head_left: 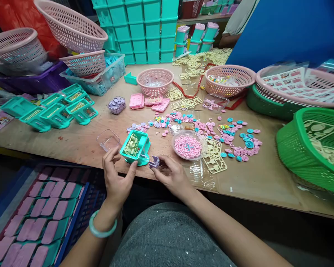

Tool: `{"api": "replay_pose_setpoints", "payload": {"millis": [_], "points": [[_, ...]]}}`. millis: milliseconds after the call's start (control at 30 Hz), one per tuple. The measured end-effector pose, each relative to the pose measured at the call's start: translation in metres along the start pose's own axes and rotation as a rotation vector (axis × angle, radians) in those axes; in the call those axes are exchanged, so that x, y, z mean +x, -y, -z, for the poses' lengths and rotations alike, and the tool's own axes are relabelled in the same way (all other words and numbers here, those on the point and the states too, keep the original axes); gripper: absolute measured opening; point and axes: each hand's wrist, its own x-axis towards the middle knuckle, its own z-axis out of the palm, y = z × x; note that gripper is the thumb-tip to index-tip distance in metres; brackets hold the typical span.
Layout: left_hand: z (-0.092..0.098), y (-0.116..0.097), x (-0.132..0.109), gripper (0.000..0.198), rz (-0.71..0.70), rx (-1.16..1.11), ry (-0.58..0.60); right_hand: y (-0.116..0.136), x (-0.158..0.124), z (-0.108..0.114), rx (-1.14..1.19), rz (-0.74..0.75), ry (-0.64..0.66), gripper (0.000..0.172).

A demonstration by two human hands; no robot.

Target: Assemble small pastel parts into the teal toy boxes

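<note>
My left hand (116, 174) grips a teal plastic toy box (135, 147) at the table's near edge; the box is tilted and has cream parts inside. My right hand (171, 173) pinches a small lilac plastic piece (154, 162) right beside the box's base. A clear plastic lid (108, 139) lies just left of the box. A round clear dish of pink bits (188, 145) sits to the right of my right hand, with a cream parts frame (215, 160) next to it.
Loose pink and teal small parts (233, 139) scatter across the wooden table (80, 142). Teal boxes (54, 109) stand at left, pink baskets (155, 81) behind, green baskets (311, 148) at right. A blue crate of finished boxes (41, 218) sits below left. Another person's arm (231, 37) shows at the back.
</note>
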Motion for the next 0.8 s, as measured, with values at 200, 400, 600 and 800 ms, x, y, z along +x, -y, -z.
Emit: {"api": "replay_pose_setpoints", "payload": {"millis": [200, 400, 600, 800], "points": [[-0.016, 0.039, 0.019, 0.095, 0.071, -0.099, 0.232, -0.012, 0.014, -0.012, -0.071, 0.077, 0.049, 0.028], [-0.018, 0.036, 0.018, 0.083, 0.165, -0.183, 0.234, -0.015, 0.017, -0.011, -0.055, 0.087, -0.017, 0.028], [-0.015, 0.025, 0.011, 0.080, 0.160, -0.157, 0.285, -0.013, 0.012, -0.009, -0.076, 0.144, -0.020, 0.027], [-0.013, 0.021, 0.011, 0.079, 0.158, -0.064, 0.288, -0.011, 0.011, -0.008, -0.099, 0.113, 0.000, 0.029]]}}
